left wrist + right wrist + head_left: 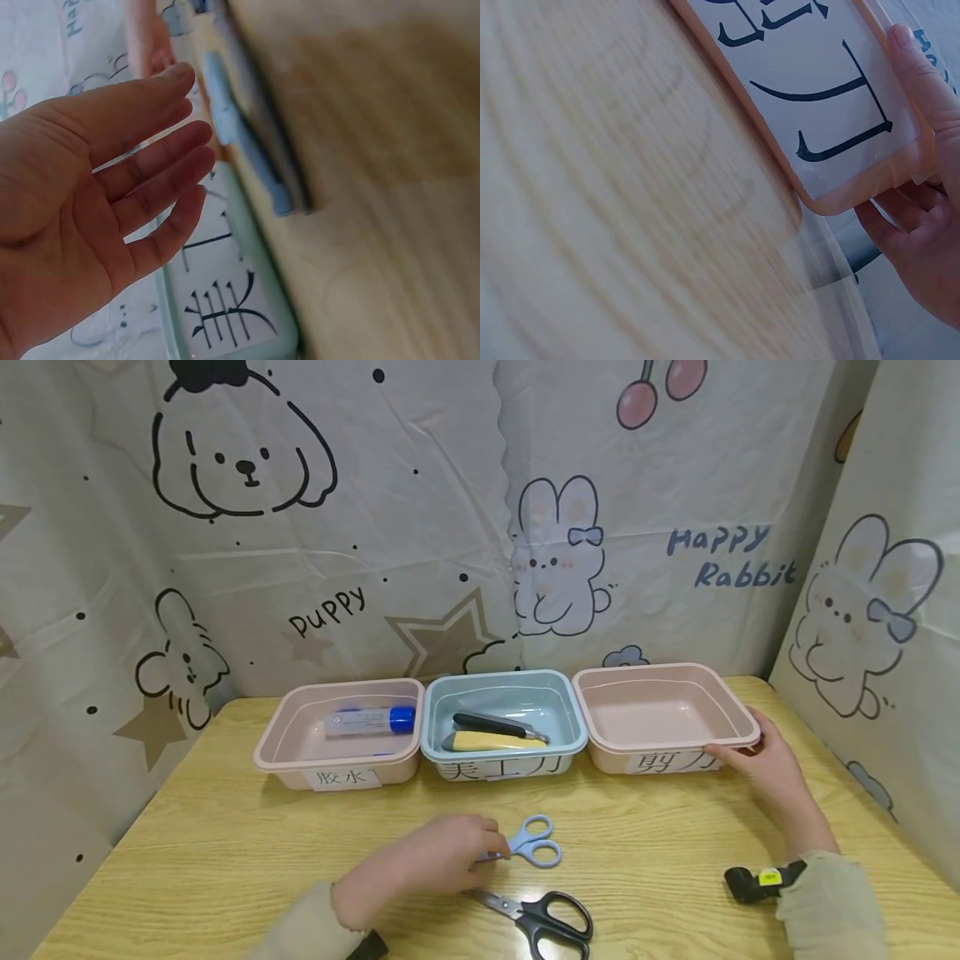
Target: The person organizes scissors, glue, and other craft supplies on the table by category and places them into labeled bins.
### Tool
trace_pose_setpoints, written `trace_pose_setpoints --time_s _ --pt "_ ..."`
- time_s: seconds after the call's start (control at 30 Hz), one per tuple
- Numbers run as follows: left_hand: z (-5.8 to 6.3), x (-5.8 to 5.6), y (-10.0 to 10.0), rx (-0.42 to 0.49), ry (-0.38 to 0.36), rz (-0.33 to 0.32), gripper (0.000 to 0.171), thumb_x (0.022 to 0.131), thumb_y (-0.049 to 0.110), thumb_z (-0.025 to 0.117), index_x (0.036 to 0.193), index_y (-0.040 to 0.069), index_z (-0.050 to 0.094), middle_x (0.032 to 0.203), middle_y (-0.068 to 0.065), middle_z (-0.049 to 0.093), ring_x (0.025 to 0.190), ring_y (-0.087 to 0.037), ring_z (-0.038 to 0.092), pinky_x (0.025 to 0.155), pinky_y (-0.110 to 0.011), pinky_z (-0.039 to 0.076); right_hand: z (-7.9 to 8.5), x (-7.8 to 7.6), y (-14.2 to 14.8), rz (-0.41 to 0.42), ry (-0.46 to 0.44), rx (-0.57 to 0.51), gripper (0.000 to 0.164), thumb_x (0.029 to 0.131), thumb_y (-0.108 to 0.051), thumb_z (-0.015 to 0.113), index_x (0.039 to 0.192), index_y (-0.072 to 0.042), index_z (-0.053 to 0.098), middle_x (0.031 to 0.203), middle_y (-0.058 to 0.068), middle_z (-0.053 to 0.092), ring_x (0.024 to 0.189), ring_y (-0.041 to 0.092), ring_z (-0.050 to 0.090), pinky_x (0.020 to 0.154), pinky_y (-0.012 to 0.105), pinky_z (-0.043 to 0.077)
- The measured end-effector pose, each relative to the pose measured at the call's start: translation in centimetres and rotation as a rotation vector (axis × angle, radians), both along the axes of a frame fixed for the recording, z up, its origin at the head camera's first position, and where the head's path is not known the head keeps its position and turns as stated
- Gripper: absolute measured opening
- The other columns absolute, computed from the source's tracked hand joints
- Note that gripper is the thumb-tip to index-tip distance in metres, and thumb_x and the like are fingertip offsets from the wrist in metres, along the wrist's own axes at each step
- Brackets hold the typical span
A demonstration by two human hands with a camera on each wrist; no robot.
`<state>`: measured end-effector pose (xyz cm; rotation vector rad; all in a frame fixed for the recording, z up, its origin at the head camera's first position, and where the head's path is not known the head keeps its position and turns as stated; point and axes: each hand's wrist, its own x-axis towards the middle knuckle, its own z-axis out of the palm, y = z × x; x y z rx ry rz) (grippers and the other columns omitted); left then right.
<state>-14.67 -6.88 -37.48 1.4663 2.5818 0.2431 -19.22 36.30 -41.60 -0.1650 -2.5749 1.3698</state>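
On the table lie light-blue-handled scissors, and nearer the front are black-handled scissors. My left hand is over the blades of the blue pair in the head view. In the left wrist view that hand has loosely bent fingers, nothing between them, and stands apart from the scissors. At the right, my right hand holds the front corner of a pink bin. Its thumb lies at the rim, while the other fingers reach around the side.
A blue bin in the middle contains a black utility knife and a yellow one. In the left pink bin lies a blue-capped glue tube. Labels face the front. A printed curtain hangs behind the table.
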Motion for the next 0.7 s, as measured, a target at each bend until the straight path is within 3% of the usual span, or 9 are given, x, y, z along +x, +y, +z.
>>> trace_pose_setpoints --time_s 0.27,0.5,0.7 --pt "-0.9 1.5 -0.4 -0.08 -0.017 -0.013 0.021 0.069 0.022 0.076 0.085 0.024 0.063 0.073 0.015 0.047 0.062 0.002 0.041 0.056 -0.011 0.035 -0.1 0.0 0.0 0.001 0.0 -0.004 0.091 0.08 -0.033 0.068 0.146 -0.006 0.011 0.137 0.027 0.031 0.114 0.032 0.039 0.07 0.003 0.036" --pt "-1.1 1.4 -0.7 -0.096 -0.045 0.086 0.021 0.069 0.023 0.077 0.084 0.023 0.062 0.073 0.015 0.047 0.063 0.001 0.043 0.058 -0.014 0.039 -0.1 0.0 0.0 0.001 0.003 -0.006 0.091 0.081 -0.033 0.067 0.146 -0.006 0.01 0.137 0.027 0.031 0.115 0.033 0.038 0.069 0.002 0.036" --pt "-1.4 1.6 -0.8 -0.07 -0.034 0.097 0.018 0.07 0.018 0.075 0.077 0.023 0.06 0.071 0.014 0.046 0.061 0.001 0.041 0.055 -0.013 0.037 -0.1 0.0 0.0 0.006 0.004 -0.016 0.09 0.081 -0.032 0.067 0.146 -0.007 0.011 0.137 0.026 0.031 0.113 0.027 0.04 0.07 0.002 0.036"
